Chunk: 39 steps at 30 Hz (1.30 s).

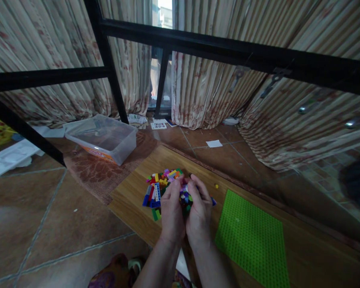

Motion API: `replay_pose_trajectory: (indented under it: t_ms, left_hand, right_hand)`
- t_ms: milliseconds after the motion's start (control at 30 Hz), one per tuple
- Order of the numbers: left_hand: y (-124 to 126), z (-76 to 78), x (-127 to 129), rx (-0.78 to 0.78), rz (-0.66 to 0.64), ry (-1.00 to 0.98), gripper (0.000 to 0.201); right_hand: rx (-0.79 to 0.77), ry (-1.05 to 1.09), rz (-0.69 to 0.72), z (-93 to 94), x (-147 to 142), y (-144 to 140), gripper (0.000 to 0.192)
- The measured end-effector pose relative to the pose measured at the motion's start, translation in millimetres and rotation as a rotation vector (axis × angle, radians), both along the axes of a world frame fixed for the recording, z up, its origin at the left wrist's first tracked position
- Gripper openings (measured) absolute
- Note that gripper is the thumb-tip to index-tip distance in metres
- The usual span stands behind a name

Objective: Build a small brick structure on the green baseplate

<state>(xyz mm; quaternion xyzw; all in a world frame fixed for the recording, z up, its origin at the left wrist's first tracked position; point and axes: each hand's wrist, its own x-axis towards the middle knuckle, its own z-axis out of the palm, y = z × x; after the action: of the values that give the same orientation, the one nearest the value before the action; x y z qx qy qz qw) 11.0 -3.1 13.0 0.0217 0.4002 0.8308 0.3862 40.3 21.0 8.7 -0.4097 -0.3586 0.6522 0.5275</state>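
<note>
A heap of small coloured toy bricks point(159, 185) lies on a low wooden table point(131, 200). My left hand point(171, 210) and my right hand point(199, 208) are pressed side by side over the heap's right part, fingers curled around a clump of bricks point(186, 199) that shows between them. A blue brick point(213, 201) pokes out past my right hand. A green studded baseplate point(253, 240) lies flat on the table to the right of my hands. One tiny yellow piece point(216, 186) sits alone just beyond my right hand.
A clear plastic bin point(106, 138) stands on a brown mat on the tiled floor behind the table. Black metal frame bars point(107, 60) cross in front of striped curtains. Papers point(10, 158) lie on the floor at left, and a white scrap point(214, 143) lies beyond the table.
</note>
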Motion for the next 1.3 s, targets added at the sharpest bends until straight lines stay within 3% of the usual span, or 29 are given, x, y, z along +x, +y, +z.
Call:
replay_pose_trajectory:
  t_ms: [167,300,600,867,1133,1300]
  left_hand:
    - [0,2.3,-2,-0.059,0.004,-0.066,0.029]
    - [-3,6.4,-3,-0.07,0.005,0.015,0.027]
    - [-7,-0.7,-1,-0.025,-0.08,0.072,0.027]
    - [-13,8.6,-7,-0.124,-0.001,0.211,0.029]
    - [-13,11.1,-8,-0.167,-0.055,0.424,0.027]
    - [-10,5.0,-6,-0.131,-0.066,0.371,0.026]
  right_hand:
    - [0.088,-0.059,0.051,1.3,2,-3,0.029]
    - [0.163,-0.117,0.04,6.2,2,-5,0.021]
    - [0.039,-0.059,-0.006,0.4,6,-7,0.018]
    - [0.243,-0.158,0.147,13.6,-2,-13,0.021]
    - [0.152,-0.143,0.035,6.5,-2,-11,0.015]
    - [0.043,-0.102,-0.008,4.9,2,-8,0.014]
